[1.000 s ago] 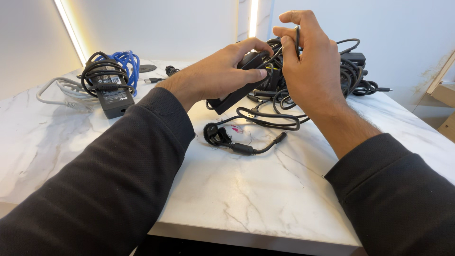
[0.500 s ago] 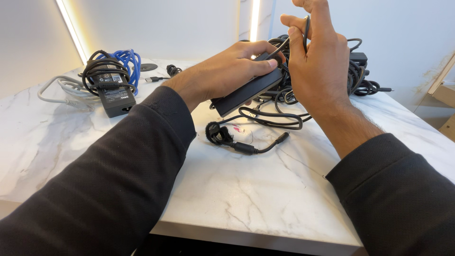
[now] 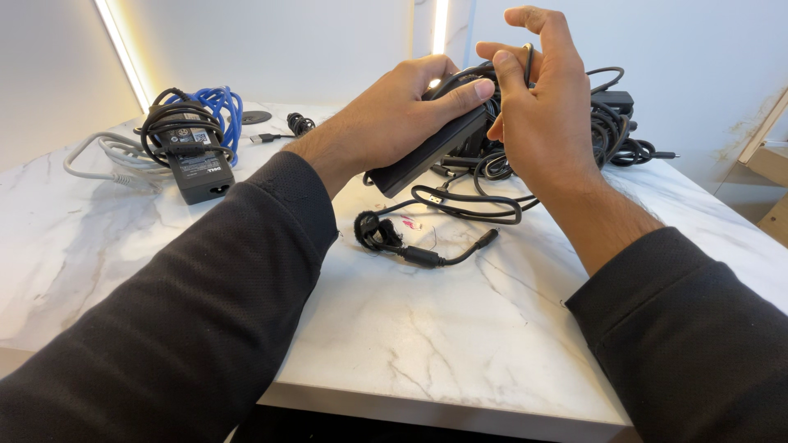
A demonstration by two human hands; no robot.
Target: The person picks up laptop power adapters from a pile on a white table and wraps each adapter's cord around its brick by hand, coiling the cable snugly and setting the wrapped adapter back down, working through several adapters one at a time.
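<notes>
My left hand (image 3: 402, 111) grips a black rectangular power adapter (image 3: 427, 154), held tilted above the white marble table (image 3: 427, 344). My right hand (image 3: 538, 107) is raised beside it, its fingers pinching the adapter's black cable (image 3: 528, 61), which loops over the adapter's top end. The rest of that cable (image 3: 476, 205) trails down onto the table in loose loops. Its barrel plug end (image 3: 486, 239) and a bound black strap bundle (image 3: 377, 232) lie just below my hands.
A second black adapter wrapped in its cable (image 3: 193, 156) lies at the left with a blue cable (image 3: 220, 105) and a grey cable (image 3: 98, 160). A tangle of black cables and chargers (image 3: 616, 127) sits behind my right hand. A small black coil (image 3: 300, 124) lies near the wall.
Both hands have lifted the adapter a little higher. My right hand has carried the cable up and over the adapter's top end.
</notes>
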